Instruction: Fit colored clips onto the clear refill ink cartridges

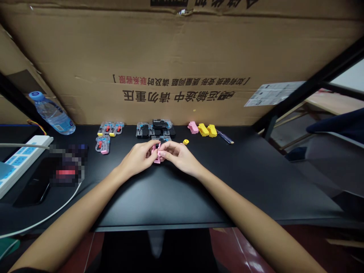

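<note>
My left hand (140,157) and my right hand (179,154) meet over the middle of the black table (241,182). Both pinch one small pink plastic part (156,153) between their fingertips, which hide most of it. Just behind the hands lies a cluster of black and clear parts (156,129). A small yellow round piece (185,141) sits right beside my right hand.
Clear toy parts with red and yellow bits (109,129) lie at the back left. A pink block (193,127), two yellow blocks (207,130) and a pen (225,137) lie at the back right. A water bottle (52,113), power strip (21,159) and phone (32,187) are at the left. A cardboard wall (182,57) stands behind.
</note>
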Demonstrator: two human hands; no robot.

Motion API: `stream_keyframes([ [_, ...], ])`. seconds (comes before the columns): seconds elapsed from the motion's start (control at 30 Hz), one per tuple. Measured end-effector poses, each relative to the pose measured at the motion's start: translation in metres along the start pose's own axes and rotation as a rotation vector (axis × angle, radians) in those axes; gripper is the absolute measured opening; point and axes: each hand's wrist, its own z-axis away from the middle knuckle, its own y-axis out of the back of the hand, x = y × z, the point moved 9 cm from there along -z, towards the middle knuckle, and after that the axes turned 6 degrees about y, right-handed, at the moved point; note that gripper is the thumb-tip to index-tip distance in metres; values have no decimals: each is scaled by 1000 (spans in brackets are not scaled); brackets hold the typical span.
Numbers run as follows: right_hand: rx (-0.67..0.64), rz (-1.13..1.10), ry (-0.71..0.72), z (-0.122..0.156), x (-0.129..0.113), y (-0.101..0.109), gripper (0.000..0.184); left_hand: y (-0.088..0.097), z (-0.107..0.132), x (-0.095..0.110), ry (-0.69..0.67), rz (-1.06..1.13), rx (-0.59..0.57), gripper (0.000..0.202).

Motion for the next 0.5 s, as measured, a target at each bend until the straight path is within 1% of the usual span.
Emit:
stream_keyframes([
  [0.17, -29, -25, -11, 0, 2, -2, 39, 0, -1, -2, 13, 3, -5, 34],
  [0.33, -15, -7, -2, 0, 3, 0, 39, -2, -1, -2, 14, 4, -23, 36],
  [0.5, -4, 14, 7, 1, 0, 1, 34, -1, -1, -2, 11, -3, -16, 37],
])
